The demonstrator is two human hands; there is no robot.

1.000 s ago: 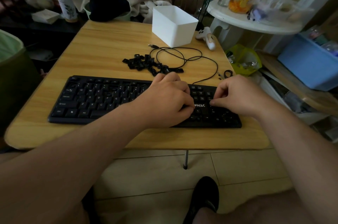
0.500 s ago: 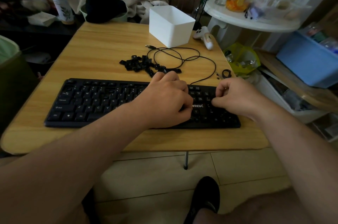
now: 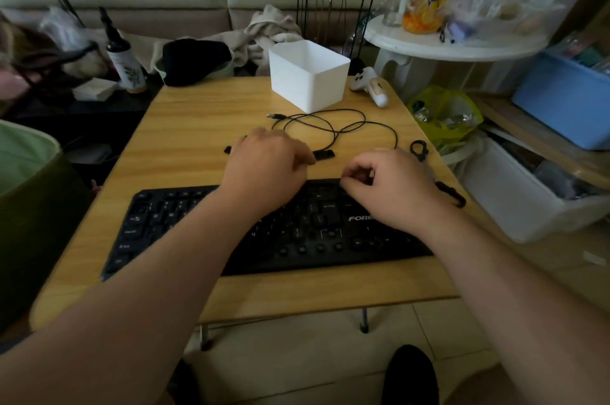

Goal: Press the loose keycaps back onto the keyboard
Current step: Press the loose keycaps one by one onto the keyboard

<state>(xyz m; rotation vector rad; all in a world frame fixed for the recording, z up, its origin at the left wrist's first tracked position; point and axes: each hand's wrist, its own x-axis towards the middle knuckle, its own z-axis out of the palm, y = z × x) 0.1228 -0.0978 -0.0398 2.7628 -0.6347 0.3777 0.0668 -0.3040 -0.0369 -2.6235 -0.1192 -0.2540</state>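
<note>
The black keyboard [image 3: 165,223] lies across the near part of the wooden table [image 3: 198,114]; several bare key sockets [image 3: 330,234] show near its middle right. Just beyond its back edge, the loose black keycaps [image 3: 325,154] lie in a pile that my left hand [image 3: 267,166] mostly covers. Its fingers are bent down into the pile, and any hold is hidden. My right hand [image 3: 389,186] hovers over the keyboard's back right edge. Its fingers are curled and thumb and forefinger tips meet, with nothing visible between them.
A white box [image 3: 310,74] stands at the table's back, with the keyboard's black cable [image 3: 346,127] looped in front of it. A white controller [image 3: 369,87] and two black clips [image 3: 419,148] lie along the right edge. A green bin [image 3: 26,190] stands left, storage bins right.
Both hands left the keyboard's right half. My left hand moved forward onto the keycap pile; my right hand lifted to the back edge with curled fingers. The camera tilted up.
</note>
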